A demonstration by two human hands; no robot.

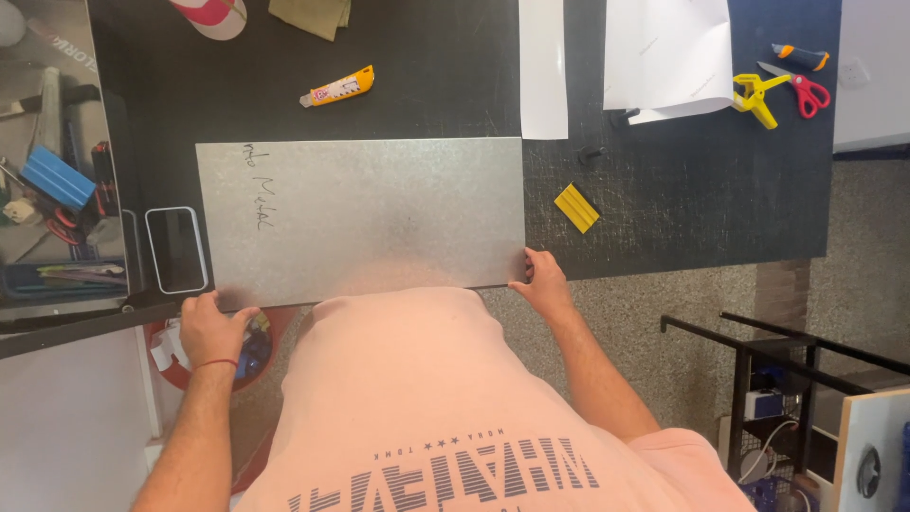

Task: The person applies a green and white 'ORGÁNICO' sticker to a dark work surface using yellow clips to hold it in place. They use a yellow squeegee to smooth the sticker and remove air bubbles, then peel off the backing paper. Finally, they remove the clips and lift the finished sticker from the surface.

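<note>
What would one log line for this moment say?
left hand: grips near corner of metal sheet | right hand: grips other near corner | sheet: flat on black table | nearby: yellow knife, phone

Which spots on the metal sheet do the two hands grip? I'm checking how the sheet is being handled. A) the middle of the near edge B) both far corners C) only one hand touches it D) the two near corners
D: the left hand holds the near left corner of the metal sheet and the right hand holds the near right corner.
</note>
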